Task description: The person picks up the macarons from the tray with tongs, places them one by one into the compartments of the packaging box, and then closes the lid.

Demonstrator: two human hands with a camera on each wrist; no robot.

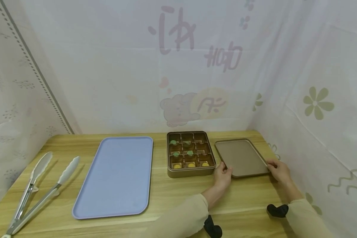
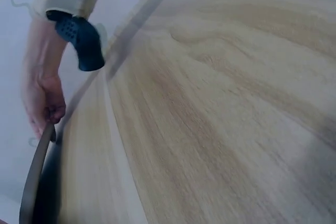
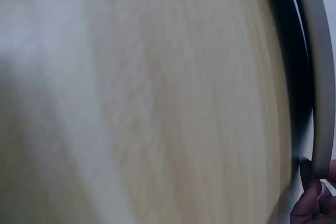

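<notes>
A flat bronze tin lid (image 1: 242, 158) with a low rim lies between my hands at the right of the table. My left hand (image 1: 222, 177) pinches its near left corner. On the right side, my right hand (image 1: 279, 170) grips the near right corner between thumb and fingers. In the left wrist view the right hand (image 2: 44, 98) holds the lid's edge (image 2: 35, 174), with dark shadow under it. The right wrist view has fingers (image 3: 310, 203) at the end of the lid's rim (image 3: 321, 77). Just left of the lid stands an open bronze tin box (image 1: 191, 172).
The box has a brown divided insert (image 1: 188, 147) with small green and yellow pieces in several compartments. A blue tray (image 1: 119, 178) lies left of centre. Spread tongs (image 1: 32, 195) rest at the far left. Patterned cloth (image 1: 122, 66) hangs behind and beside the wooden table (image 1: 241, 198).
</notes>
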